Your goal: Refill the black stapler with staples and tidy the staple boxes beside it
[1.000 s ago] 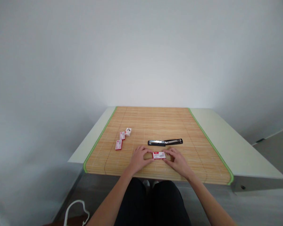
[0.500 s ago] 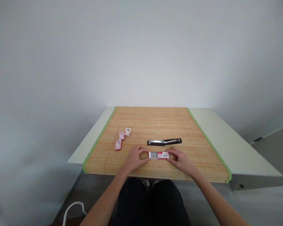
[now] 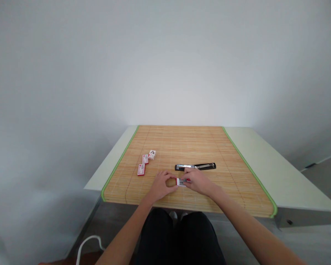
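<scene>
While left hand point(image 3: 160, 186) holds open box point(image 3: 178, 182), right hand point(image 3: 199, 181) reaches inside

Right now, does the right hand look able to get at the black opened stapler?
Probably yes: the black opened stapler lies on the bamboo mat just beyond the right hand, with nothing visible standing between them, though that hand is occupied at the open staple box.

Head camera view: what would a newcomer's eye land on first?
Probably the left hand and right hand, meeting at a small red-and-white box near the front edge of the bamboo mat. Next, likely the black stapler with shiny metal parts, just beyond the right hand. Three more small boxes sit toward the mat's left side.
</scene>
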Demonstrator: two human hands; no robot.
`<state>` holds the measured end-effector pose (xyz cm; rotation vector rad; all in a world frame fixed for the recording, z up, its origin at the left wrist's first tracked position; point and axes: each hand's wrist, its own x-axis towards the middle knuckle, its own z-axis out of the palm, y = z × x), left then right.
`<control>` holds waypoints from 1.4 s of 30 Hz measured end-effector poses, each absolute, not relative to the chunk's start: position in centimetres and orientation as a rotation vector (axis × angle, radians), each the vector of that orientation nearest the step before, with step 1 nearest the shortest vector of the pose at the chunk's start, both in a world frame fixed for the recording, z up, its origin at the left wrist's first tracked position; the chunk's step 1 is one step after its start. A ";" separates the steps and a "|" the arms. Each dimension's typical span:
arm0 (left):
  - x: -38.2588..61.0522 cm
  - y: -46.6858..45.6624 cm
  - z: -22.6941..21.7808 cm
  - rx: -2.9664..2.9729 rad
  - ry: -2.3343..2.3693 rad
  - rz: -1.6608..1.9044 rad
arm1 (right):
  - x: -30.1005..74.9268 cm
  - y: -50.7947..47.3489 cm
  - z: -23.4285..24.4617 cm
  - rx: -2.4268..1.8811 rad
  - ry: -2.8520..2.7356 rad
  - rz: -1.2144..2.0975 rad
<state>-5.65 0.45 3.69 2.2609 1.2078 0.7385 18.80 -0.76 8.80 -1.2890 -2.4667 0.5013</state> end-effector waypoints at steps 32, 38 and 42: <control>-5.6 0.6 3.0 2.268 1.191 0.797 | 19.6 -0.6 8.5 -1.421 -2.185 0.599; -5.5 0.5 3.3 2.276 1.209 0.785 | 19.5 -0.9 6.4 -1.316 -2.097 0.641; -5.5 0.5 3.4 2.272 1.200 0.779 | 20.4 -1.0 6.3 -1.330 -2.052 0.629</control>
